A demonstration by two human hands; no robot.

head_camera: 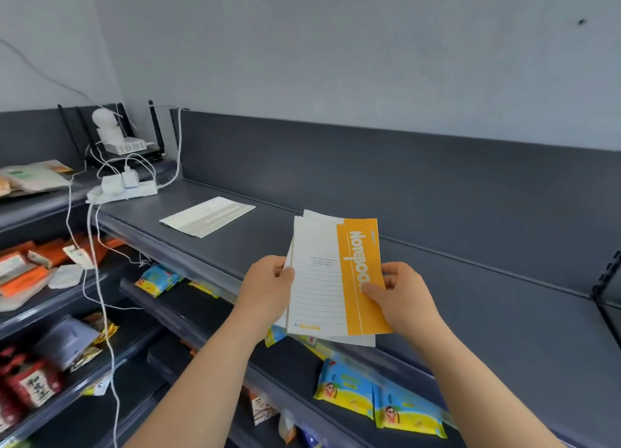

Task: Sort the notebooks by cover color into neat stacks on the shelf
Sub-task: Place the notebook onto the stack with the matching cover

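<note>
While the fanned notebooks [332,279] are hanging above the top shelf [437,279], the left hand [268,286] is pinching their left edge and the right hand [403,296] is gripping the yellow-banded cover. Sliding that top one free cleanly probably needs the left fingers clamping the rest. A pale notebook [207,216] is lying apart, leaving bare shelf between it and the front lip.

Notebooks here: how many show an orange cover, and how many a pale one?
Orange-banded notebook, top of the fan held by the left hand and right hand: 1
Pale notebook lying on the shelf: 1
Total with covers showing: 2
</note>
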